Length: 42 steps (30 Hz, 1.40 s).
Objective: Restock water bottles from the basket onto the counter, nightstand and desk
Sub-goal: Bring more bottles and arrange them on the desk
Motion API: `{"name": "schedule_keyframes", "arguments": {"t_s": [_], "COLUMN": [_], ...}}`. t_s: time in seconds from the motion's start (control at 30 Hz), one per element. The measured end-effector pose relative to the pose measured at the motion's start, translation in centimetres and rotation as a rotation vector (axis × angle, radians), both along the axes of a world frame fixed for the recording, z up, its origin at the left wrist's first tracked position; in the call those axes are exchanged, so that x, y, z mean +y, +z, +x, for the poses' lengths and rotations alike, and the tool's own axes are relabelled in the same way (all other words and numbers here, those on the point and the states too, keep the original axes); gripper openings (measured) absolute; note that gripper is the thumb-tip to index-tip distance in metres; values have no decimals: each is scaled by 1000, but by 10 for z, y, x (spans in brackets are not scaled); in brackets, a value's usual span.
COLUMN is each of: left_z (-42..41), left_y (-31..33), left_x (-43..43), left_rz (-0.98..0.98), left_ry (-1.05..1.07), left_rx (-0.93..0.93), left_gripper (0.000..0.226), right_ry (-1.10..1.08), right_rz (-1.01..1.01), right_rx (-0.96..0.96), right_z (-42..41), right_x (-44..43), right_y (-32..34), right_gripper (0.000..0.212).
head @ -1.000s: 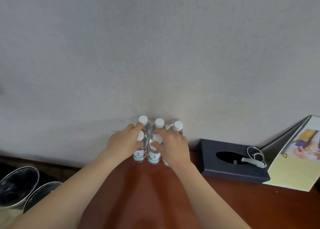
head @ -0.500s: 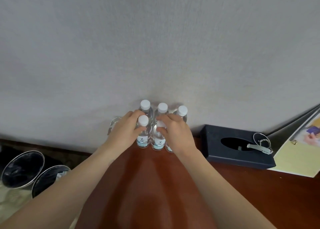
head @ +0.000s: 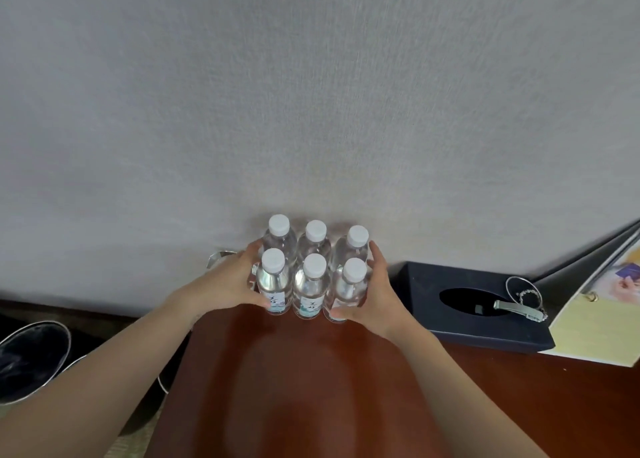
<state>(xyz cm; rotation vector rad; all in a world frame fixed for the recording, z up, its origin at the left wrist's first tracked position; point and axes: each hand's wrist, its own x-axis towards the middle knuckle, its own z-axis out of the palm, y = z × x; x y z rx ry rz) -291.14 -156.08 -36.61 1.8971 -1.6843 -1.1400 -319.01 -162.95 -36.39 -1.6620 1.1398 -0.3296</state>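
At the back of the reddish-brown counter [head: 311, 381], hard against the pale wall [head: 311, 93], six water bottles [head: 313, 274] with white caps stand upright in two rows of three, touching one another. The left hand [head: 228, 284] is pressed flat against the left side of the cluster, its thumb reaching across the label of the front-left bottle; the right hand [head: 372, 294] mirrors it on the right side, thumb curled under the front-right bottle. Neither hand is closed around a single bottle; both are spread and cupped, bracketing the group from either side as if squaring it up. Judging by this, the stocking of this surface looks close to complete: all six bottles are set down and standing, and only the final tidying of the block seems to remain here. The basket is nowhere in view, so how many bottles are left in it cannot be told, nor whether the other two surfaces named in the task have been supplied. Just to the right of the bottles lies a dark tissue box [head: 471, 312] with a small metal tool on a ring [head: 519, 305] resting on top, and beyond it an open folder [head: 595, 322]. On the floor to the left sit two dark-lined bins [head: 31, 357].
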Motion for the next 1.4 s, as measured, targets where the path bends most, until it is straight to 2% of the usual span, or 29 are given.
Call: {"name": "schedule_keyframes", "arguments": {"t_s": [0.23, 0.4, 1.4], "left_z": [0, -5, -57], "left_y": [-3, -3, -4], "left_x": [-7, -8, -24], "left_rz": [59, 32, 25], "left_ry": [-19, -1, -6], "left_rx": [-13, 27, 89], "left_gripper": [129, 125, 120], "right_ry": [102, 49, 51], "right_rz": [13, -26, -54], "right_rx": [28, 6, 62], "right_z": [-2, -3, -51], "right_x": [-17, -16, -28], "right_y": [-7, -13, -7], "right_gripper": [138, 129, 130]}}
